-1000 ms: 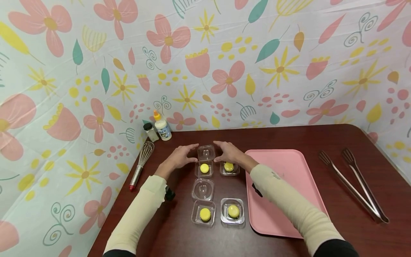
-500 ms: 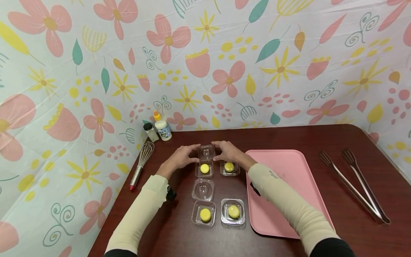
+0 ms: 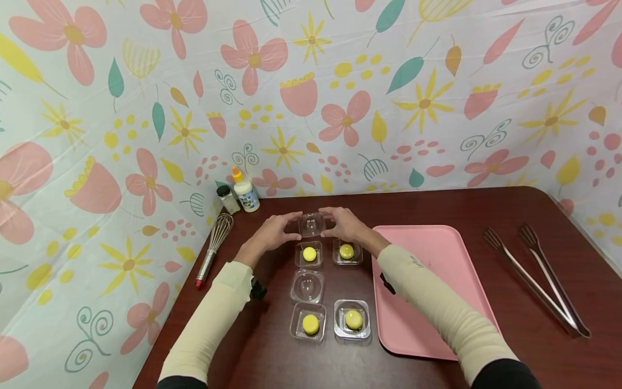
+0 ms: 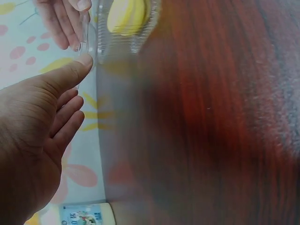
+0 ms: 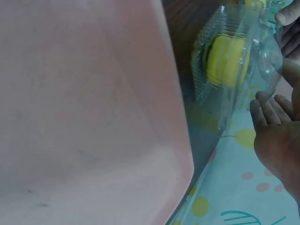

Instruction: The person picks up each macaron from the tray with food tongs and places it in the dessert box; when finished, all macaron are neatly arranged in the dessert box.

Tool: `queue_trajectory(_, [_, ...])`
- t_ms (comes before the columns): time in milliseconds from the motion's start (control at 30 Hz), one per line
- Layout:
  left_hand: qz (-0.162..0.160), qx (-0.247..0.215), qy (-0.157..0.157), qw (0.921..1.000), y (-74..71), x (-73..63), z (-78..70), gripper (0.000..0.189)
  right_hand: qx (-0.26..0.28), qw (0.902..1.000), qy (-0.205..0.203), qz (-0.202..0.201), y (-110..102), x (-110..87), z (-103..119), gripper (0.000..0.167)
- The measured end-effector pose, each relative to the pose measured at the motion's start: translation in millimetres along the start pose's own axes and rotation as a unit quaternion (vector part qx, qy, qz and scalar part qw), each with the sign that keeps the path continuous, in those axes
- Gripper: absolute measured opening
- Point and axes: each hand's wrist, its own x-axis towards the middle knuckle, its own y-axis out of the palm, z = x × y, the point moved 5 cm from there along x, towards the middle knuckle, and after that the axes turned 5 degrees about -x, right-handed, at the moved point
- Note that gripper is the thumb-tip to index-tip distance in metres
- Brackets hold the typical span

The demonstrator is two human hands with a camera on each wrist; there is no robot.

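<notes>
In the head view, both my hands hold a clear plastic lid (image 3: pixel 311 225) by its opposite sides. My left hand (image 3: pixel 272 233) pinches its left edge and my right hand (image 3: pixel 346 224) its right edge. Just in front of it sits a clear container base (image 3: pixel 298 263) with a yellow macaron (image 3: pixel 309 254) inside. Close by my right wrist, a covered clear container (image 3: pixel 358 260) holds another yellow macaron (image 3: pixel 346 251). In the left wrist view, the left thumb touches the lid's edge (image 4: pixel 85 44).
Nearer the front lie a clear lid (image 3: pixel 308 286), a base (image 3: pixel 294 330) with a macaron, and a covered container (image 3: pixel 352 333). A pink tray (image 3: pixel 437 281) and metal tongs (image 3: pixel 549 286) lie right; a whisk (image 3: pixel 214 246), glue bottle (image 3: pixel 246 190) and black-capped jar (image 3: pixel 228 200) stand left.
Both hands have moved slightly up and away with the lid, opening a gap from the base. Earlier the lid sat closer against the base's back edge.
</notes>
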Motion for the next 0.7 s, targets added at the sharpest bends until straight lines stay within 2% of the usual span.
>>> queue_trajectory(267, [-0.027,0.008,0.045,0.9986,-10.8,-6.0,-11.4,0.082,-0.001,0.9992,-0.028,-0.028,-6.3,-8.4,13.7,0.076])
queue_trajectory(400, [-0.049,0.037,0.075,0.9952,-13.6,-13.4,-16.6,0.085,-0.007,0.9973,-0.057,-0.045,-5.5,-14.3,22.8,0.076])
queue_trajectory(500, [-0.070,0.059,0.094,0.9914,-16.0,-19.4,-20.9,0.084,0.030,0.9958,-0.063,-0.058,-6.0,-19.4,26.1,0.075])
queue_trajectory(700, [-0.104,0.084,0.140,0.9810,-18.9,-30.4,-33.6,0.085,0.135,0.9855,-0.027,-0.100,-9.1,-28.2,26.3,0.059])
